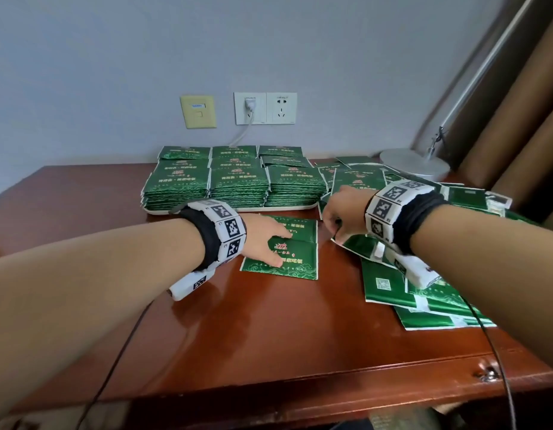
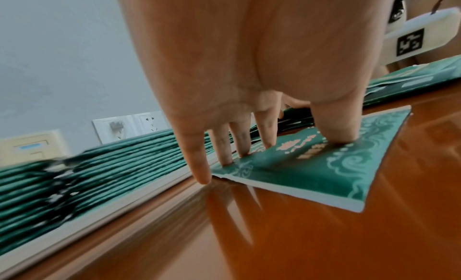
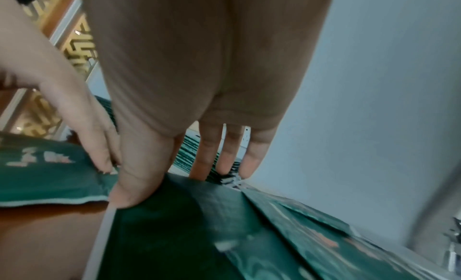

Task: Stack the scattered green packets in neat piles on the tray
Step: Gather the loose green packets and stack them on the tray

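Flat on the reddish-brown table (image 1: pixel 269 330), just in front of the tray (image 1: pixel 231 210), lies a small pile of green packets (image 1: pixel 295 252). The left hand (image 1: pixel 264 240) presses down on it with straight, spread fingers (image 2: pixel 335 130), gripping nothing. The right hand (image 1: pixel 343 212) reaches to the near edge of the scattered packets (image 1: pixel 424 299) on the right side of the table; its thumb (image 3: pixel 136 177) rests on the edge of a dark green packet (image 3: pixel 179 235) and its fingers extend down behind it, pinching that packet. On the tray, the stacked packets (image 1: pixel 234 181) stand in neat rows near the wall (image 1: pixel 144 57). A lamp base (image 1: pixel 414 162) sits behind the scattered heap.
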The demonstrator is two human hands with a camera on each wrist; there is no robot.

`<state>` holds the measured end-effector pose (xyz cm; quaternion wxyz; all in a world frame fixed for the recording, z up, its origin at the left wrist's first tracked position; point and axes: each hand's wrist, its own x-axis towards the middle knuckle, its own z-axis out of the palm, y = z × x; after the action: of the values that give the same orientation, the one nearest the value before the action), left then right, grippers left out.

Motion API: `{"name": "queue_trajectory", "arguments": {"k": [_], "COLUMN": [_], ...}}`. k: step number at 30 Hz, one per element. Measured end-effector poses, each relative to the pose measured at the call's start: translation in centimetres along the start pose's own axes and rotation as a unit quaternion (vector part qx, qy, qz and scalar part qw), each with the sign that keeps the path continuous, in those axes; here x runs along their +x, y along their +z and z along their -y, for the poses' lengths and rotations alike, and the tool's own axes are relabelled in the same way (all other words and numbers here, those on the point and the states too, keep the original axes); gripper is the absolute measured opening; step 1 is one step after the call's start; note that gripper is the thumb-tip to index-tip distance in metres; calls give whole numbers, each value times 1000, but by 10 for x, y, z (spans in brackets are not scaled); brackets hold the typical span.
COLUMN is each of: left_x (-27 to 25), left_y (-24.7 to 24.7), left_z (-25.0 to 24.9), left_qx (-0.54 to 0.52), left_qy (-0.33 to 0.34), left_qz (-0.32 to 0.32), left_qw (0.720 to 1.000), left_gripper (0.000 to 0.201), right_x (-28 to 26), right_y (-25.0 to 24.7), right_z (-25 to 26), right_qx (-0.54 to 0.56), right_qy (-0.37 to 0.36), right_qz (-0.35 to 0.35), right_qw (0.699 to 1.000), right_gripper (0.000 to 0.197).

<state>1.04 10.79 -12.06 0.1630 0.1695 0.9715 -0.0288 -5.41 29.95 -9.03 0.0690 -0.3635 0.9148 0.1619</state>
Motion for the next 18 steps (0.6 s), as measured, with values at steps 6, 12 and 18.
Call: {"name": "queue_trajectory", "arguments": {"k": [6,12,18], "left_x": [-31,-72,-94], "left_y": [10,22,30], "left_z": [37,74,93], "left_qx": [-19,-49,-48], "left_qy": [-37,-100,-171], "left_qz": [4,1,30], "left_qw": [999,994,984], "left_gripper": [77,89,121], "right_x": [24,54,58], "right_y": [-20,-44,-65], "right_z": [38,81,101], "right_qx": [100,87,97], "right_qy": [-43,-75,-87], "right_qz": [-26,-80,-147], "right_qw": [994,990,981], "right_gripper": [16,14,19]}}
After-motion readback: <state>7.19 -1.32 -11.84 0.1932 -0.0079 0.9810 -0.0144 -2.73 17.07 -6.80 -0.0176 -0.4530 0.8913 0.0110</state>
